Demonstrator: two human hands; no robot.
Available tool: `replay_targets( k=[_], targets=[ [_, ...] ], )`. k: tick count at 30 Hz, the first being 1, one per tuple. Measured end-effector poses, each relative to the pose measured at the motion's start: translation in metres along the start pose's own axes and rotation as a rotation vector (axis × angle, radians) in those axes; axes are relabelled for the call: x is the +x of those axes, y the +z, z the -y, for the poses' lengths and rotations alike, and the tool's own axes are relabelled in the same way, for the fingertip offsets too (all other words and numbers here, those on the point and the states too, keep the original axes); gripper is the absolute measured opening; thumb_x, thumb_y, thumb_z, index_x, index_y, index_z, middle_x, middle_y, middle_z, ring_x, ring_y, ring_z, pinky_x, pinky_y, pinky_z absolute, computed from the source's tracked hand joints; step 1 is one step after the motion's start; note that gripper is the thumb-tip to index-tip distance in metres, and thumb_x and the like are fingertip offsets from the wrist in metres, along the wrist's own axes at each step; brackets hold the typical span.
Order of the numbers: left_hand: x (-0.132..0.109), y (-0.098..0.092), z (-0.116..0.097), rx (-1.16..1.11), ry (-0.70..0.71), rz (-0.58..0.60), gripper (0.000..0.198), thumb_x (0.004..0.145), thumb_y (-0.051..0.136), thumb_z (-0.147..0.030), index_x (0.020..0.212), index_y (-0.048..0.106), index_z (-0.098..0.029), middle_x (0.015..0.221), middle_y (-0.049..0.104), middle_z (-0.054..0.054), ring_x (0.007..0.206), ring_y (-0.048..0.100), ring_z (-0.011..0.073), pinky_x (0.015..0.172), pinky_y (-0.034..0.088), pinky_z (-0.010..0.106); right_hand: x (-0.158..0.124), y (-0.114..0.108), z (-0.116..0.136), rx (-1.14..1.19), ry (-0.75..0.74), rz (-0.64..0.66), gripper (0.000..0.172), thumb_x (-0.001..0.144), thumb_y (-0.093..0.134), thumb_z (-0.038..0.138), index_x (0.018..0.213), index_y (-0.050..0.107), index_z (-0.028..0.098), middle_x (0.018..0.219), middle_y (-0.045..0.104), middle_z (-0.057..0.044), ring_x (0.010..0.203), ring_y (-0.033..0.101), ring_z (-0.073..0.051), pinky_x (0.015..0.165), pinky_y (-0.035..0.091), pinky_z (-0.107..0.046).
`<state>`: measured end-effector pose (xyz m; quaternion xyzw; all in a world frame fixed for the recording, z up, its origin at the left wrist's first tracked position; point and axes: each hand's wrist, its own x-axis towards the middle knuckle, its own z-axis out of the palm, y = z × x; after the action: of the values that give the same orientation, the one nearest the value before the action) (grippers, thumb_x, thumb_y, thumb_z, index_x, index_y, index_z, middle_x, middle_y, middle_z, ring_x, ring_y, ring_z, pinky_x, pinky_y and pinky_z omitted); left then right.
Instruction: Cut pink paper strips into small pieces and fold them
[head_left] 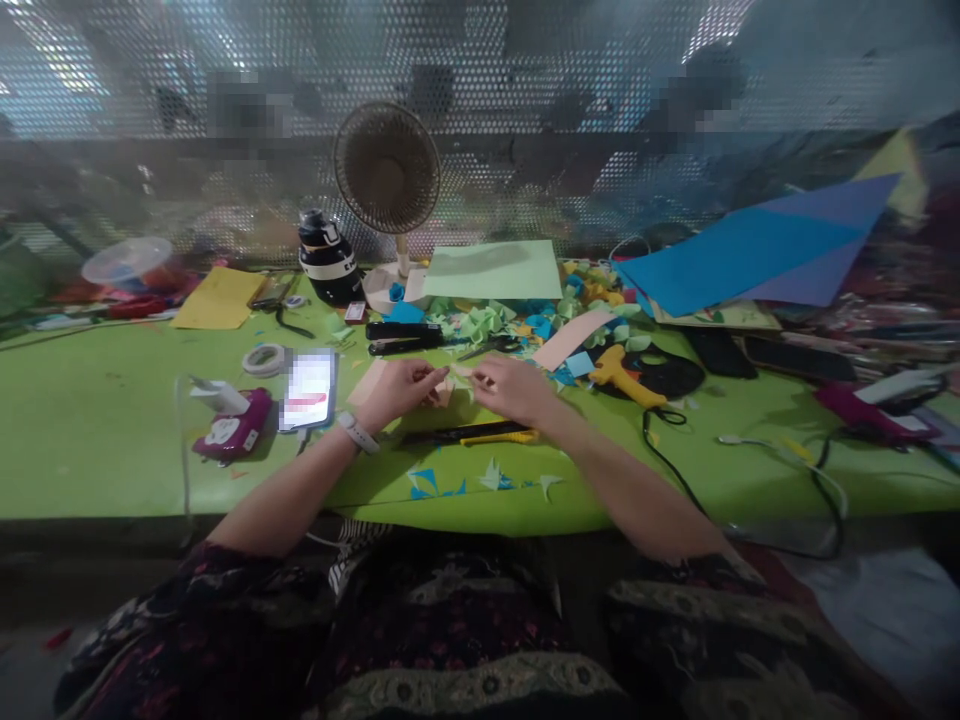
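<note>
My left hand (401, 390), with a white band at the wrist, is over the table in front of me. Its fingers are bent together, and what they hold is hidden. Beneath it lies peach paper (367, 384). Facing it, my right hand (510, 388) pinches a small pale paper piece (463, 371) between thumb and fingertips. A narrow gap separates the two hands. Just below them rests a yellow and black box cutter (499, 436). Blue and pale green paper scraps (491, 478) lie nearer the table's front edge.
Left of my hands are a lit phone (309, 390), a tape roll (264, 358) and a purple dispenser (234, 425). Behind stand a stapler (405, 337), bottle (330, 262) and fan (388, 170). A yellow glue gun (626, 378) with a cord lies right, near blue sheets (735, 255).
</note>
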<state>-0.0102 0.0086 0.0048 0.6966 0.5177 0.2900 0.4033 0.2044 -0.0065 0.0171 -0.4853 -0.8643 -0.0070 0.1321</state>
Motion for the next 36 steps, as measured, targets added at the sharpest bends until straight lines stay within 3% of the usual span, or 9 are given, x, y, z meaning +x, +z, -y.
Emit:
replay_targets(
  k=[3,7,12,15,18,21,25,32,36],
  targets=[
    [-0.001,0.006,0.000,-0.354,-0.117,0.102,0.058,0.080,0.062,-0.070,0.080,0.069,-0.013,0.081,0.075,0.012,0.071,0.071,0.0200,0.071,0.056,0.033,-0.006,0.002,0.006,0.019,-0.090,-0.217,0.014,0.090,0.056,0.019,0.092,0.070,0.015,0.090,0.071,-0.009,0.077,0.059,-0.019,0.067,0.038,-0.031],
    [0.001,0.011,0.006,-0.614,-0.113,0.140,0.049,0.075,0.075,-0.060,0.084,0.070,-0.012,0.082,0.074,0.009,0.073,0.069,0.0153,0.078,0.056,0.031,-0.014,0.004,0.020,-0.002,-0.309,-0.314,0.016,0.090,0.055,0.018,0.095,0.070,0.016,0.087,0.071,-0.009,0.078,0.057,-0.021,0.072,0.039,-0.035],
    [0.001,0.012,0.007,-0.736,-0.122,0.122,0.040,0.069,0.083,-0.048,0.079,0.068,-0.012,0.069,0.067,0.002,0.061,0.060,0.0101,0.066,0.052,0.025,-0.014,0.010,0.018,0.026,-0.442,-0.346,0.022,0.087,0.060,0.019,0.106,0.070,0.015,0.101,0.071,-0.012,0.089,0.058,-0.025,0.080,0.042,-0.040],
    [0.000,0.011,0.003,-0.752,-0.100,0.118,0.039,0.070,0.083,-0.047,0.070,0.063,-0.013,0.057,0.056,-0.003,0.050,0.048,0.0059,0.052,0.042,0.020,-0.011,0.012,0.012,0.096,-0.495,-0.350,0.021,0.088,0.061,0.019,0.106,0.071,0.018,0.108,0.071,-0.011,0.097,0.058,-0.027,0.088,0.044,-0.044],
    [0.000,0.010,0.001,-0.767,-0.063,0.104,0.041,0.070,0.083,-0.048,0.068,0.062,-0.014,0.053,0.047,-0.007,0.048,0.042,0.0045,0.050,0.042,0.019,-0.009,0.011,0.011,0.221,-0.449,-0.375,0.017,0.094,0.057,0.022,0.100,0.073,0.023,0.114,0.070,-0.009,0.105,0.059,-0.026,0.092,0.046,-0.045],
    [-0.001,0.011,0.001,-0.757,-0.059,0.106,0.043,0.070,0.083,-0.052,0.084,0.067,-0.014,0.067,0.061,-0.002,0.060,0.059,0.0090,0.066,0.055,0.026,-0.009,0.009,0.012,0.328,-0.333,-0.466,0.016,0.096,0.059,0.030,0.094,0.073,0.024,0.122,0.066,-0.009,0.112,0.059,-0.026,0.094,0.048,-0.045],
    [-0.005,0.013,0.002,-0.692,0.036,0.162,0.043,0.076,0.079,-0.051,0.095,0.070,-0.014,0.086,0.071,0.004,0.076,0.067,0.0132,0.079,0.059,0.031,-0.009,0.010,0.013,0.419,-0.175,-0.572,0.017,0.094,0.063,0.037,0.089,0.071,0.023,0.126,0.064,-0.011,0.117,0.058,-0.027,0.099,0.047,-0.047],
    [-0.011,0.012,0.000,-0.750,0.132,0.273,0.040,0.087,0.065,-0.046,0.106,0.073,-0.013,0.106,0.074,0.012,0.097,0.070,0.0254,0.081,0.060,0.038,-0.008,0.008,0.011,0.635,-0.065,-0.518,0.018,0.091,0.066,0.040,0.091,0.065,0.022,0.120,0.066,-0.012,0.114,0.062,-0.027,0.098,0.050,-0.045],
    [-0.012,0.012,-0.003,-0.617,0.173,0.283,0.035,0.080,0.076,-0.037,0.106,0.073,-0.014,0.103,0.075,0.010,0.093,0.070,0.0216,0.079,0.060,0.033,-0.005,0.009,0.013,0.729,-0.007,-0.477,0.022,0.085,0.071,0.042,0.092,0.063,0.023,0.110,0.069,-0.009,0.107,0.065,-0.026,0.095,0.051,-0.043]
  ],
)
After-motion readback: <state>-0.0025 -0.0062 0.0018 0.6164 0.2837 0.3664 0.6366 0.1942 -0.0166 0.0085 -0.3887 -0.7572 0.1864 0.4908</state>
